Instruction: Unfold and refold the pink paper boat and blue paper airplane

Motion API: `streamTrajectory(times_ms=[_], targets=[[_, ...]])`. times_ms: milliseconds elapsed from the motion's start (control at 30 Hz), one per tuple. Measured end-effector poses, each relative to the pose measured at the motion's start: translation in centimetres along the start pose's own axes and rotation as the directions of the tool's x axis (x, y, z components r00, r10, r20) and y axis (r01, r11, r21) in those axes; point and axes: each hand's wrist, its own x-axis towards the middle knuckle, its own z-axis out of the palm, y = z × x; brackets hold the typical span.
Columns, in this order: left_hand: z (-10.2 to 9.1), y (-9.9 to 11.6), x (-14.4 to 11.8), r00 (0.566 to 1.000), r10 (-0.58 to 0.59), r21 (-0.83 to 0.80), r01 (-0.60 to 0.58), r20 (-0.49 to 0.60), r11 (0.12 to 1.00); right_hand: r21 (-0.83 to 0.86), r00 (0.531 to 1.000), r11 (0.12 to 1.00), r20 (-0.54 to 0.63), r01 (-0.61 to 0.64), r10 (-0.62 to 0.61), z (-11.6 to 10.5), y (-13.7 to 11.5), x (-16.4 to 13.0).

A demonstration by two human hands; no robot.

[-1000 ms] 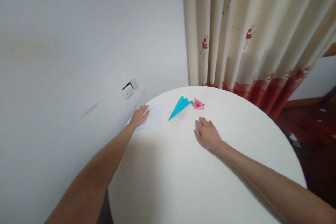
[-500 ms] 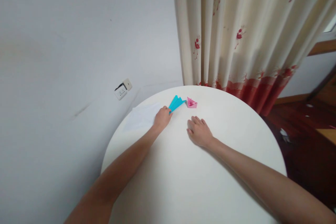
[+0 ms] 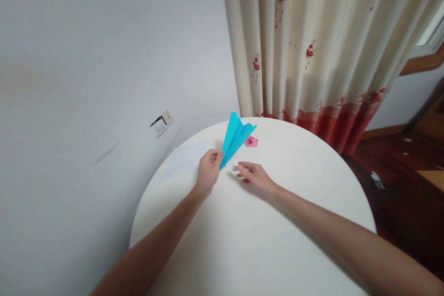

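My left hand (image 3: 208,172) pinches the nose of a blue paper plane (image 3: 235,138) and holds it lifted above the round white table (image 3: 312,180), tail pointing up and away. My right hand (image 3: 255,178) hovers just to the right of the plane's nose, fingers spread and holding nothing. A small pink folded paper piece (image 3: 251,141) lies on the table behind the plane. A white paper sheet (image 3: 183,161) lies flat at the table's left edge, beside my left hand.
A white wall with a power socket (image 3: 161,125) stands to the left. A cream curtain with a red hem (image 3: 312,55) hangs behind the table. Dark wooden floor (image 3: 398,185) shows on the right.
My left hand left the white sheet, took the blue plane by its nose and lifted it off the table. My right hand rose from the tabletop and shifted toward the plane.
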Motion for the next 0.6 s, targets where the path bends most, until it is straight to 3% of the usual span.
streamTrajectory(times_ms=[67,200,267,433,533,600], targets=[[0.7,0.3,-2.4,0.996,-0.058,-0.134,0.067,0.075,0.989,0.187,0.999,0.982,0.027,-0.03,0.026,0.5,-0.6,-0.6],[2.0,-0.5,-5.2,0.982,-0.14,-0.253,0.168,0.128,0.953,0.323,0.981,0.945,-0.161,-0.054,0.111,0.9,-1.1,-1.4],[2.5,-1.1,-5.7,0.966,-0.2,-0.339,0.246,0.164,0.908,0.404,0.967,0.913,-0.205,-0.056,0.15,1.0,-0.9,-1.5],[2.9,-2.0,-5.5,0.901,-0.344,-0.493,0.432,0.263,0.755,0.499,0.978,0.865,-0.145,-0.058,0.149,1.4,-0.6,-1.3],[2.5,-2.4,-4.7,0.933,-0.284,-0.436,0.356,0.223,0.826,0.492,0.976,0.868,-0.142,-0.073,0.162,1.5,-0.3,-1.1],[2.1,-2.6,-4.3,0.975,-0.129,-0.316,0.181,0.18,0.931,0.473,0.972,0.878,-0.164,-0.074,0.17,1.5,0.0,-1.0]])
